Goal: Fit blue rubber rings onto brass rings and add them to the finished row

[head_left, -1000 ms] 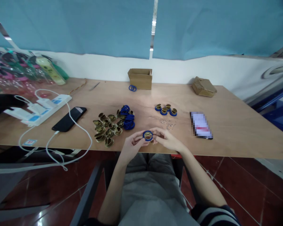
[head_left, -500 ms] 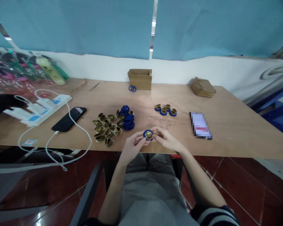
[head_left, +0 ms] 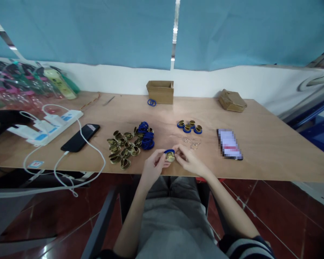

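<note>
1 head-worn camera looks forward and down, over the lap [head_left: 181,189] and tabletop [head_left: 270,147] toward the wall [head_left: 202,82].

Two hands [head_left: 154,163] [head_left: 187,160], one blue-ringed brass piece [head_left: 170,156] held, four such pieces [head_left: 187,128] on the desk [head_left: 270,144]; two loose blue rings [head_left: 151,105], two phones [head_left: 78,139] [head_left: 230,144], one open carton [head_left: 162,96], one package [head_left: 232,101]; heaped brass pieces [head_left: 128,145], count unclear.

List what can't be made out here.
All in the head view:
Lit phone screen: pixelated, unreadable.
Brass-coloured piece: far side hidden by the piece itself and the left hand.
Right hand: too small to tell whether its fingertips touch the piece.
Open cardboard box: floor hidden by its front wall.
Bottles: some cut off by the left edge.
</note>
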The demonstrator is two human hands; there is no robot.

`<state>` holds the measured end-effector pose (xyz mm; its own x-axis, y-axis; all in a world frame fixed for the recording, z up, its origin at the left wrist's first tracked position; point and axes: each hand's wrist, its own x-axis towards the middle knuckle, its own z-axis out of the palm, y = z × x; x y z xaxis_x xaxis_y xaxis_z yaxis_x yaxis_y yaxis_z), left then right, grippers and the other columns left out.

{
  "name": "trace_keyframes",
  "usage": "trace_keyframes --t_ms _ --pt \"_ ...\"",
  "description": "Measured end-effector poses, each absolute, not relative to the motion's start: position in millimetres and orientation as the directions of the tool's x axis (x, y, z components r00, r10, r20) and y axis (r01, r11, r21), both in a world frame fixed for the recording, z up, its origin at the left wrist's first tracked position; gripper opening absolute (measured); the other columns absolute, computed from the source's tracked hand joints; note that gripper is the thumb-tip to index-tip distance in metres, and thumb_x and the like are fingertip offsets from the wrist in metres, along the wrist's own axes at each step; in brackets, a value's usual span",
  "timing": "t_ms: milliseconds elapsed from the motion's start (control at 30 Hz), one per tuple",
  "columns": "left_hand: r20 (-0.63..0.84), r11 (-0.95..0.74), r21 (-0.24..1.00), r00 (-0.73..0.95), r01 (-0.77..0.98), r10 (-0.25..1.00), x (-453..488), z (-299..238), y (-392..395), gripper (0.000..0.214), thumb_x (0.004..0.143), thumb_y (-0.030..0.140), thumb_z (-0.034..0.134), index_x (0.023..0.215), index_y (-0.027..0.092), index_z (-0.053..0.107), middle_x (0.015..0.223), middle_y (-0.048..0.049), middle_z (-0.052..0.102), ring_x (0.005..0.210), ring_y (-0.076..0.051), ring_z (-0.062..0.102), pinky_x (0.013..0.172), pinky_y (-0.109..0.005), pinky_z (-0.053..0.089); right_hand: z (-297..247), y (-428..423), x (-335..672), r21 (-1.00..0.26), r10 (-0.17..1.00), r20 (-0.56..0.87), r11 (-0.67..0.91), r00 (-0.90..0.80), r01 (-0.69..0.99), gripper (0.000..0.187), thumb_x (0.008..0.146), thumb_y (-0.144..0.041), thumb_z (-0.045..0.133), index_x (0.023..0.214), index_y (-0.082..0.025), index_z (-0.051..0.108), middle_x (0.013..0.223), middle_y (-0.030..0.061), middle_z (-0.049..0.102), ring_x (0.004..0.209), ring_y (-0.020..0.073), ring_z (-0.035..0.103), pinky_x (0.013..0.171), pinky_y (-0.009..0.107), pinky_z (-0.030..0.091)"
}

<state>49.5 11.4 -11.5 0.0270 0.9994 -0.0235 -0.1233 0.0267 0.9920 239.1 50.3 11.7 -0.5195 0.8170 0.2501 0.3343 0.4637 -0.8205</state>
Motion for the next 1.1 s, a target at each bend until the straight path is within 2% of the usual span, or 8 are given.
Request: trace_keyframes --t_ms 200,300,433,500,633,700,900,1100 --pt "0.035 -0.039 0.996 -0.045 -0.086 0.998 52.1 -16.3 11.5 0.041 0.084 0.04 0.076 0.117 0.02 0.062 0.112 -0.0104 0.077 0.102 -0.022 0.076 0.092 -0.036 0.063 13.7 45.6 231.1 -0.66 0.759 0.361 0.618 -0.542 0.427 0.02 0.1 -0.016 0.047 0.113 -0.024 0.06 0.108 0.0086 0.066 0.098 0.0226 0.063 0.088 0.037 0.052" --pt "0.04 -0.044 0.994 -0.042 -0.101 0.998 52.3 -18.4 12.3 0.049 0.08 0.036 0.08 0.122 0.02 0.06 0.109 -0.0098 0.077 0.1 -0.021 0.076 0.091 -0.035 0.062 16.9 42.1 227.6 -0.647 0.746 0.363 0.633 -0.558 0.425 0.022 0.1 -0.016 0.047 0.115 -0.025 0.061 0.112 0.0089 0.067 0.099 0.0225 0.064 0.088 0.036 0.053" --pt "0.056 -0.069 0.99 -0.11 -0.122 0.992 53.8 -18.2 12.1 0.043 0.083 0.038 0.077 0.12 0.019 0.063 0.113 -0.011 0.076 0.106 -0.022 0.074 0.096 -0.036 0.06 26.7 42.8 235.1 -0.642 0.767 0.357 0.616 -0.533 0.456 0.017 0.099 -0.021 0.051 0.113 -0.024 0.061 0.11 0.0081 0.069 0.094 0.0216 0.066 0.085 0.034 0.052" --pt "0.049 -0.073 0.984 -0.152 -0.159 0.987 53.9 -17.8 11.7 0.043 0.084 0.039 0.077 0.12 0.019 0.063 0.118 -0.012 0.075 0.111 -0.023 0.073 0.1 -0.037 0.058 30.9 48.2 247.1 -0.613 0.828 0.345 0.556 -0.442 0.561 0.014 0.098 -0.023 0.053 0.108 -0.022 0.061 0.104 0.0082 0.07 0.089 0.0221 0.066 0.082 0.034 0.051" --pt "0.021 -0.045 0.981 -0.125 -0.188 0.992 51.9 -17.6 11.8 0.045 0.082 0.038 0.079 0.118 0.017 0.064 0.116 -0.0125 0.076 0.107 -0.023 0.074 0.101 -0.038 0.058 30.1 64.9 279.3 -0.504 0.968 0.211 0.227 -0.136 0.833 0.014 0.094 -0.03 0.06 0.102 -0.019 0.063 0.078 0.0045 0.069 0.07 0.0228 0.064 0.066 0.031 0.042" --pt "0.035 -0.054 0.98 -0.1 -0.191 0.994 50.9 -17.6 11.9 0.042 0.081 0.039 0.079 0.115 0.017 0.066 0.113 -0.0118 0.076 0.104 -0.022 0.075 0.099 -0.037 0.059 26.4 71.4 291.2 -0.47 0.988 0.143 0.123 -0.062 0.874 0.019 0.091 -0.036 0.065 0.099 -0.019 0.064 0.071 0.0028 0.067 0.068 0.0235 0.064 0.062 0.03 0.038" --pt "0.052 -0.065 0.971 -0.061 -0.231 0.997 49.1 -15.5 10.1 0.038 0.084 0.042 0.077 0.111 0.018 0.067 0.113 -0.0102 0.076 0.098 -0.021 0.076 0.093 -0.036 0.061 17.8 76.3 296.5 -0.437 0.992 0.099 0.112 -0.076 0.892 0.025 0.089 -0.04 0.071 0.1 -0.02 0.062 0.071 0.0017 0.067 0.067 0.0236 0.064 0.058 0.029 0.032" --pt "0.042 -0.05 0.971 -0.038 -0.234 0.998 44.5 -12.3 8.1 0.037 0.087 0.044 0.074 0.113 0.018 0.067 0.112 -0.0105 0.076 0.095 -0.022 0.077 0.095 -0.039 0.06 11.9 79.6 298.8 -0.467 0.992 0.121 0.094 -0.042 0.879 0.028 0.086 -0.039 0.075 0.098 -0.02 0.059 0.071 0.0025 0.067 0.067 0.0252 0.066 0.06 0.03 0.037"
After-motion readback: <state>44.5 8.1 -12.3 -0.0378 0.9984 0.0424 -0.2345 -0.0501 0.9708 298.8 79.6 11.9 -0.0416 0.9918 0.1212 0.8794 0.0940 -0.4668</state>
